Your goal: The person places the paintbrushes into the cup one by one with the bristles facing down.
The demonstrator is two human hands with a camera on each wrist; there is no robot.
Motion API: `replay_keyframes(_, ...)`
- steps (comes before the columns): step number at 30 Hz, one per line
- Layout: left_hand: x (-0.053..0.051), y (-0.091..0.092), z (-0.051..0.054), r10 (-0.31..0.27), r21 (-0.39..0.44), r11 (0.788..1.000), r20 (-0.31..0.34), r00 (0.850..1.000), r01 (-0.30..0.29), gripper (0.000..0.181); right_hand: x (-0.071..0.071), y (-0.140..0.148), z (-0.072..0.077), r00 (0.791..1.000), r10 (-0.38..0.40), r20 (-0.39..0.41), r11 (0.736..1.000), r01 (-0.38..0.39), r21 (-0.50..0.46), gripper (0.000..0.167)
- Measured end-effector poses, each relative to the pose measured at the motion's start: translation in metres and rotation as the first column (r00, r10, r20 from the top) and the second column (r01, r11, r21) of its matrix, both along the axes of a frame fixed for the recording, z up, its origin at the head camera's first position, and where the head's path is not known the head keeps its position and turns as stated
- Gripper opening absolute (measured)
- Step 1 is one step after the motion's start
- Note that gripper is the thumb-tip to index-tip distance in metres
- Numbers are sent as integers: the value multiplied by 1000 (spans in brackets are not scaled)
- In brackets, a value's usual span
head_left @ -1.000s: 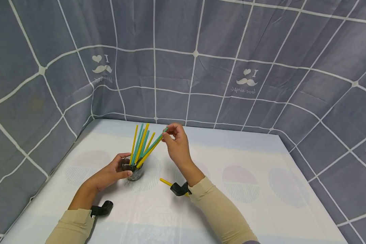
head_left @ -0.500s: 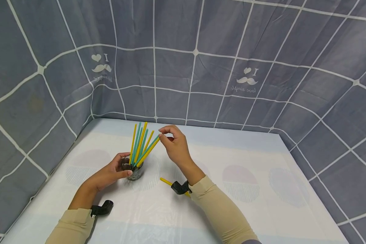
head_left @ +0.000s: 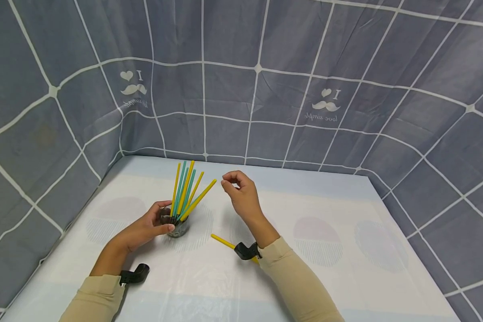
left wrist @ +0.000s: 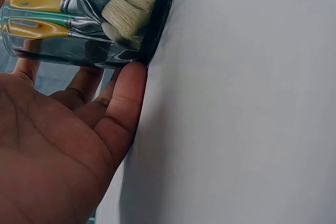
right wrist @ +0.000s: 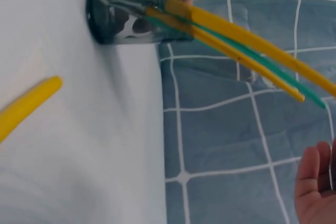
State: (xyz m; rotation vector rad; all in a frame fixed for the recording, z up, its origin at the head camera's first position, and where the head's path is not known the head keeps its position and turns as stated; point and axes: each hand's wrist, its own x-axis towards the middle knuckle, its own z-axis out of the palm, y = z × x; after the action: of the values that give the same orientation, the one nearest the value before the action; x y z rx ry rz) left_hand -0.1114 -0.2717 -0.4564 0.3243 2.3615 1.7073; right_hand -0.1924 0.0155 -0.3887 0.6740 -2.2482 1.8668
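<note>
Around a clear glass (head_left: 180,229) on the table, my left hand (head_left: 146,228) curls its fingers and thumb. Several paintbrushes (head_left: 187,190) with yellow and green handles stand in the glass, handles up; the left wrist view shows pale bristles (left wrist: 126,17) at its base. One yellow-handled brush (head_left: 203,196) leans out to the right. Just beyond that handle's tip, my right hand (head_left: 243,194) hangs in the air with loosely bent fingers and holds nothing. Another yellow handle (head_left: 222,240) lies on the table, partly hidden below the right wrist.
A white cloth with pale printed shapes covers the table (head_left: 346,214). Grey curtain (head_left: 233,98) with white grid lines rises behind and on both sides. Each wrist wears a black camera (head_left: 134,274).
My right hand has let go of a green-handled brush in the glass and drawn back to the right. The left hand stays on the glass.
</note>
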Motion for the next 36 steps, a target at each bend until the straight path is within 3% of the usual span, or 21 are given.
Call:
replay_keyframes(3, 0, -1, 0, -11, 18, 1000, -10, 1000, 12, 74, -1, 6, -7, 997, 59, 40, 991, -64, 117, 11)
replay_keyframes(5, 1, -2, 0, -12, 35, 999, -6, 1000, 12, 74, -1, 10, -12, 990, 129, 64, 959, -140, 246, 12)
replay_keyframes(7, 1, -3, -1, -12, 47, 999, 1, 1000, 12, 74, 0, 12, -17, 971, 220, 89, 896, -237, 375, 14)
replay_keyframes(9, 1, -3, -2, -17, 48, 999, 2, 1000, 16, 75, 0, 13, -22, 943, 304, 134, 815, -330, 476, 18)
replay_keyframes(13, 1, -4, -5, -12, 40, 999, 11, 1000, 11, 75, 2, 11, -30, 892, 398, 214, 681, -443, 583, 27)
replay_keyframes(19, 0, -3, -7, -2, 30, 1000, 17, 1000, 1, 75, 6, 7, -35, 876, 409, 255, 501, -449, 740, 30)
replay_keyframes(22, 0, -2, -6, -5, 33, 999, 14, 1000, 5, 75, 9, 5, -35, 877, 387, 285, 439, -447, 779, 32)
replay_keyframes(26, -1, -2, -6, -9, 33, 999, 12, 1000, 9, 74, 9, 3, -39, 884, 355, 304, 391, -436, 811, 32)
replay_keyframes(30, -2, -2, -6, -7, 17, 1000, 9, 1000, 7, 74, 8, 3, -44, 886, 346, 310, 365, -431, 825, 30)
replay_keyframes(36, -2, -1, -4, -4, 7, 1000, 6, 1000, 4, 75, 6, 4, -46, 880, 360, 309, 378, -440, 814, 27)
